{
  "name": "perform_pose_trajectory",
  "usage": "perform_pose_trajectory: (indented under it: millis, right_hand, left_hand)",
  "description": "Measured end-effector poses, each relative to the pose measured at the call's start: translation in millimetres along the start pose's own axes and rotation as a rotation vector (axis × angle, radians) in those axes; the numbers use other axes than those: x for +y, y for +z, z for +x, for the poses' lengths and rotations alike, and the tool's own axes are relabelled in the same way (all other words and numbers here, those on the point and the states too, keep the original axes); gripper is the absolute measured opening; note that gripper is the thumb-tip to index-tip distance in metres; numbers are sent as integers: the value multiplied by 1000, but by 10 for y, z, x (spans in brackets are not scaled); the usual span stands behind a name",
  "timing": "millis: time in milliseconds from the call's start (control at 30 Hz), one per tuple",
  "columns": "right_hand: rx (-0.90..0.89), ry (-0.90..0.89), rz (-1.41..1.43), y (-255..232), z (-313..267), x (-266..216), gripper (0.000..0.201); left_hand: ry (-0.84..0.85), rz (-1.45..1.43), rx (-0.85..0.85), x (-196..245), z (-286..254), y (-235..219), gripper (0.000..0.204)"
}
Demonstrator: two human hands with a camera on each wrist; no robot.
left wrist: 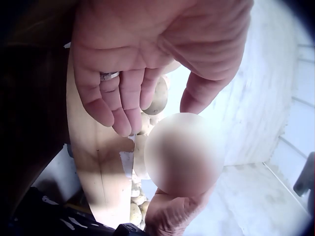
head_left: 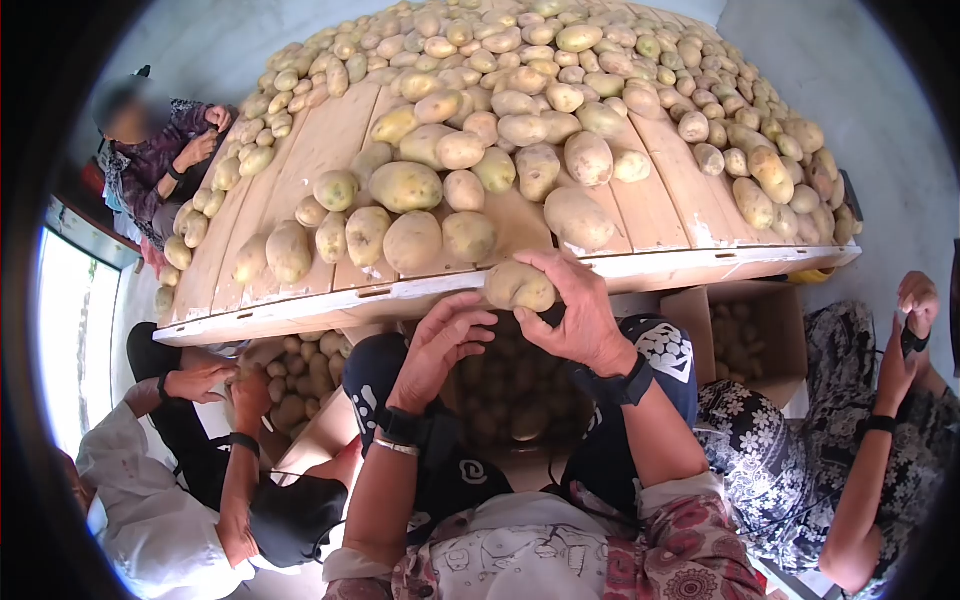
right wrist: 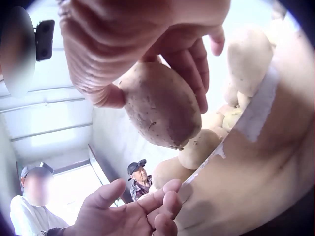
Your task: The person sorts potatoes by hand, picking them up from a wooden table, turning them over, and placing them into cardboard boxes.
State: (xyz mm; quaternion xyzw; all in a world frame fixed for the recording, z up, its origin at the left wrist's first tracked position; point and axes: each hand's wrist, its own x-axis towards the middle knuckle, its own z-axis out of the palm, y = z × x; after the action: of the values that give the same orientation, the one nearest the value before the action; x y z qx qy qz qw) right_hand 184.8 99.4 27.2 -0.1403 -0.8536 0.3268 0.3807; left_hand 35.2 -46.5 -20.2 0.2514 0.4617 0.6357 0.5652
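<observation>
A pale brown potato (head_left: 520, 287) is pinched between the thumb and fingers of my right hand (head_left: 583, 325), just off the table's near edge. The right wrist view shows its speckled skin (right wrist: 161, 105) up close. My left hand (head_left: 440, 350) is beside it with relaxed, slightly bent fingers and nothing in them. Seen from the left wrist, the left palm (left wrist: 152, 39) faces the right hand (left wrist: 170, 211), and a blurred patch covers what lies between them. Several potatoes (head_left: 413, 240) lie along the table edge beyond both hands.
A slatted wooden table (head_left: 680, 195) with a raised white-painted edge carries a large heap of potatoes (head_left: 560, 60). Below it, boxes hold more potatoes, one carton (head_left: 785, 345) at right. People sit at left (head_left: 160, 490), far left (head_left: 150, 165) and right (head_left: 850, 440).
</observation>
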Motion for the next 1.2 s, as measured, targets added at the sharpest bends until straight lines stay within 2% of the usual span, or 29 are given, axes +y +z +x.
perform_pose_trajectory:
  millis: [67, 133, 200, 300, 400, 467, 533, 600, 633, 700, 800, 933, 1200]
  right_hand:
    - [-8, 30, 103, 100, -73, 23, 42]
    - [-112, 236, 318, 168, -125, 24, 39]
    - [-136, 199, 319, 192, -132, 22, 32]
    - [-266, 372, 379, 193, -94, 15, 27]
    - [-244, 393, 319, 243, -106, 48, 28]
    - [-206, 423, 390, 263, -100, 29, 29]
    - [-166, 448, 463, 246, -83, 3, 31]
    - [-313, 629, 576, 195, -71, -14, 32]
    - [-313, 632, 577, 202, -82, 18, 32]
    - [-279, 520, 584, 229, -105, 89, 33]
    - [-325, 562, 555, 221, -103, 78, 34]
    - [-313, 563, 565, 260, -115, 71, 36]
    - [-358, 504, 474, 286, -119, 108, 45]
  left_hand:
    - [20, -110, -67, -13, 6, -23, 40]
    - [30, -104, -26, -10, -11, 20, 39]
    - [40, -105, 5, -58, -3, -8, 38]
    - [37, -108, -91, -132, 14, -165, 39]
    - [-20, -150, -133, -68, -12, -54, 43]
    - [67, 119, -126, 1, -32, 20, 48]
    - [56, 111, -99, 16, -32, 60, 51]
    - [48, 98, -70, 30, -37, 84, 54]
    - [22, 59, -50, 39, -43, 88, 54]
    - [-8, 23, -33, 36, -38, 57, 55]
    - [-13, -41, -46, -7, -11, -14, 47]
    - [-52, 42, -8, -6, -3, 5, 44]
    - [-116, 44, 31, 52, -13, 45, 41]
